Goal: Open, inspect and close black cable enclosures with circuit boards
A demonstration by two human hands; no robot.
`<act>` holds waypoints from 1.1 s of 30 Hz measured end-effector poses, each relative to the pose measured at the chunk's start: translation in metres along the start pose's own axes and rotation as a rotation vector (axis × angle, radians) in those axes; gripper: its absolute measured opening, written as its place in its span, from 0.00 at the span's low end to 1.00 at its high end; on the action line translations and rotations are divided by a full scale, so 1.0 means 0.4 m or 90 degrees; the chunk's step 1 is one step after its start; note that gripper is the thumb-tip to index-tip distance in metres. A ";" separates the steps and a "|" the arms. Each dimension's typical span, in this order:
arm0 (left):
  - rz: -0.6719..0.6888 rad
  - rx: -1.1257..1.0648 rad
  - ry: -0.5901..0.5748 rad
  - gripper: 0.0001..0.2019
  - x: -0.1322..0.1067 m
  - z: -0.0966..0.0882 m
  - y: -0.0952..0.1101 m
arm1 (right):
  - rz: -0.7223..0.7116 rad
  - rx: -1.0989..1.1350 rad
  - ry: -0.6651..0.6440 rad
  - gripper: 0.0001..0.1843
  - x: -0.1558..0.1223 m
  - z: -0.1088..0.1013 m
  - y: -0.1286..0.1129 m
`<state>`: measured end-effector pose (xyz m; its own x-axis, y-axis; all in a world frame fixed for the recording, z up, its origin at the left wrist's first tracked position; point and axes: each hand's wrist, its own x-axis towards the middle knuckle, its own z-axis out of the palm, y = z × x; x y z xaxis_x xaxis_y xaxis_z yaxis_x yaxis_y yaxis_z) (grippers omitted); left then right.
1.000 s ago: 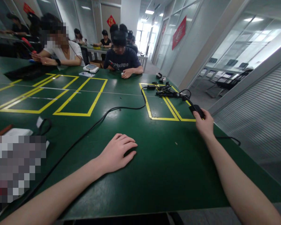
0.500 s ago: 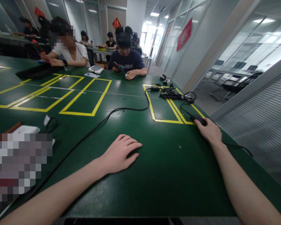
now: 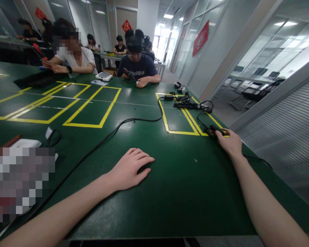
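My left hand (image 3: 132, 168) lies flat on the green table (image 3: 185, 192), fingers stretched out and holding nothing. My right hand (image 3: 230, 141) reaches to the right edge of the table and its fingers are closed on a small black device (image 3: 214, 130) with a thin black cable, which rests on the yellow tape line. The cable loops back to a heap of black cables and adapters (image 3: 187, 102) farther away.
A long black cord (image 3: 103, 139) crosses the table from the heap toward the near left. A white box (image 3: 24, 143) and a black loop lie at the left. Two people sit at the far edge, with others behind. Yellow tape rectangles (image 3: 92, 106) mark the surface.
My right hand has lowered the black device from above the table onto the yellow tape line and still grips it. The left hand has stayed put.
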<state>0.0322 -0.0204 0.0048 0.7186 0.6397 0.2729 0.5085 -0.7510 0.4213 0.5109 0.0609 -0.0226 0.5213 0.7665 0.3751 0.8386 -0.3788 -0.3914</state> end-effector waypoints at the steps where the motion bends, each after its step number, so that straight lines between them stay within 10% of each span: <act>1: 0.002 0.000 0.002 0.15 0.000 0.000 0.000 | 0.022 0.000 0.007 0.28 0.000 -0.001 0.000; 12: 0.012 -0.006 -0.002 0.15 -0.004 0.007 0.003 | 0.147 -0.025 0.016 0.25 0.001 -0.006 -0.001; 33: 0.012 -0.009 -0.007 0.13 -0.003 0.005 0.003 | -0.001 0.016 0.037 0.32 -0.013 -0.044 -0.030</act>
<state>0.0327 -0.0225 0.0033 0.7334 0.6230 0.2718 0.4874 -0.7608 0.4286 0.5008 0.0522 -0.0048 0.5287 0.7356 0.4235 0.8356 -0.3634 -0.4119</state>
